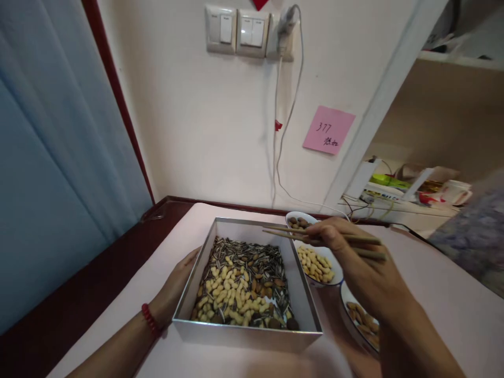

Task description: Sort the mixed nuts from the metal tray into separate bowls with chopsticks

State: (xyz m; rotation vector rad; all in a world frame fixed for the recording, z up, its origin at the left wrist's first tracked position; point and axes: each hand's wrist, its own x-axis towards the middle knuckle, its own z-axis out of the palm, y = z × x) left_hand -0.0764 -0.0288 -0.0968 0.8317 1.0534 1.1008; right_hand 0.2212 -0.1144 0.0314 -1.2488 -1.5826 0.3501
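A rectangular metal-rimmed box [246, 336] stands on the pale covering, holding peanuts in shells [228, 291], striped sunflower seeds [252, 252], almonds [262, 283] and several round dark nuts. My left hand [180, 278] grips the box's left wall from outside, its fingertips hidden behind it. In my right hand [350, 252] is a pair of wooden chopsticks [291, 233], its fingers closed round them. The chopstick tips hover over the box's back right part, with nothing visible between them. Below that hand is a bowl of peanuts [315, 264].
Behind the peanut bowl sits a bowl of round brown nuts [298, 222]; nearer is a bowl of almonds [364, 323], partly hidden by my right wrist. A white cable [279, 157] hangs from the wall socket to the table. At right, a person's patterned clothing [472, 236] shows.
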